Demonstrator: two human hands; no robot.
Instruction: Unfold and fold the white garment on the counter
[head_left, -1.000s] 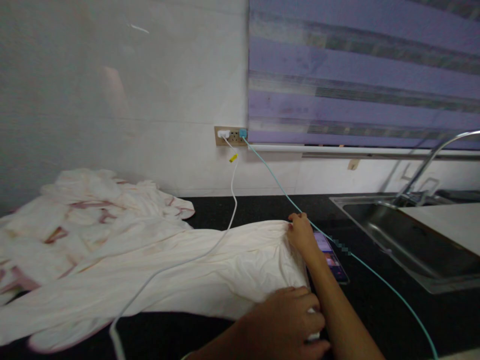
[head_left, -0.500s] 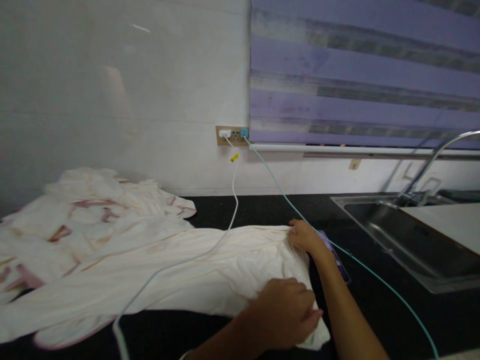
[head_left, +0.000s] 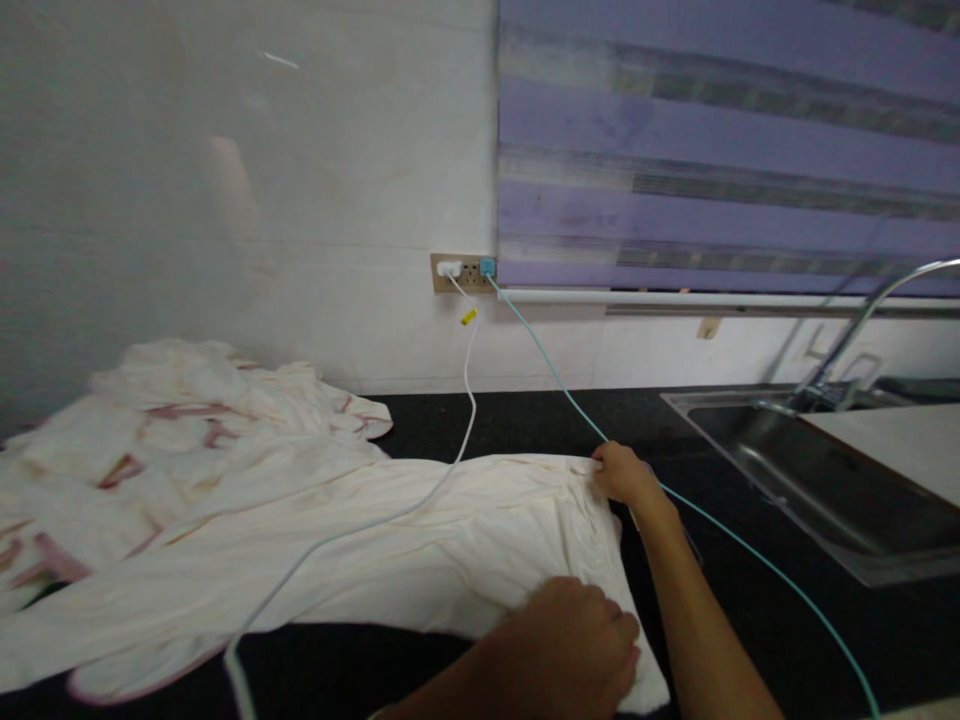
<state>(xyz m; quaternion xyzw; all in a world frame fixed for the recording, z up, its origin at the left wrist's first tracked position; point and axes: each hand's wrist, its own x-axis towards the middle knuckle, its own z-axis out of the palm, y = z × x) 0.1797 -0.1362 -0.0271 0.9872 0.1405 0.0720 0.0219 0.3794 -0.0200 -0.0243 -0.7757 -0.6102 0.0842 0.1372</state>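
Got both hands clenched on the cream sheet [head_left: 420,530] — left hand [head_left: 577,650] near corner, right hand [head_left: 626,475] far corner — on the bench [head_left: 525,420].

Single head-worn view, looking forward and slightly down from the near edge of the black counter [head_left: 525,415] toward the back wall, close above both hands, taking in the wall socket [head_left: 459,271] and the sink [head_left: 817,470] at right.
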